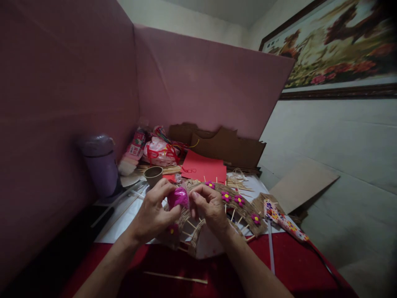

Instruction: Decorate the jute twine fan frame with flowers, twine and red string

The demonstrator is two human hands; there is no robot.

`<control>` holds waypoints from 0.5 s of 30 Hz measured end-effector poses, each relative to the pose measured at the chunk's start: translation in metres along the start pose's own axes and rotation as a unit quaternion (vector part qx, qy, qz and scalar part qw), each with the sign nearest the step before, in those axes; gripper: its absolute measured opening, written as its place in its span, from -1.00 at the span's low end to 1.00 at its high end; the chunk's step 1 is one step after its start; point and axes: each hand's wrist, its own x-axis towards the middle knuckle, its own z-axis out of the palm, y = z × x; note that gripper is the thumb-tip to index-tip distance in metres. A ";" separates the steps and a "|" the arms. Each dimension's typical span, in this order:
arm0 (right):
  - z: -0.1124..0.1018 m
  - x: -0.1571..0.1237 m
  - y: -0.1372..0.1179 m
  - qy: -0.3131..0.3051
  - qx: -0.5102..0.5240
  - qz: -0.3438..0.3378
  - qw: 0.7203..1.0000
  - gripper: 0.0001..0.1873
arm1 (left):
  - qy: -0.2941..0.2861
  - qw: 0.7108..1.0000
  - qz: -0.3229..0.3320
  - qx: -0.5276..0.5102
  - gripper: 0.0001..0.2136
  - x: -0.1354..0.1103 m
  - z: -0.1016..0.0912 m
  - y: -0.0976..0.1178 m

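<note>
Left hand (153, 211): we find it curled around the left side of a magenta piece (178, 197), thumb and fingers pinching it.
Right hand (209, 205): we see its fingers bent inward, the tips pinching the right edge of the same piece.
Magenta piece: we place it between the two hands, raised just above the near left end of a woven arch (245, 209).
Woven arch: we note brown weave lying on a white sheet (116, 225), thin sticks poking out of it, and magenta flowers (226, 196) with yellow centres along its top.
Right of the arch: we record a flower-patterned object (283, 221) lying just beside its right end.
Behind the hands: we see a small brown cup (153, 175), a red sheet (204, 167) and cardboard cut-outs (226, 147).
Far left: we note a purple container (101, 165) against the pink partition (201, 82).
Near edge: we find one loose stick (175, 277) on the red cloth (288, 265).
</note>
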 end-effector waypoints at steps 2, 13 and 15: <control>0.000 0.000 -0.001 0.003 -0.002 0.006 1.000 -0.72 | 0.007 1.000 0.001 0.007 -0.90 0.000 0.000 -0.001; -0.002 0.000 0.006 0.008 -0.072 -0.021 0.997 -0.77 | 0.022 0.989 0.031 0.142 -0.90 -0.003 0.002 -0.005; -0.002 0.000 0.005 0.004 -0.078 -0.028 0.997 -0.76 | 0.024 0.989 0.035 0.144 -0.90 -0.002 0.002 -0.005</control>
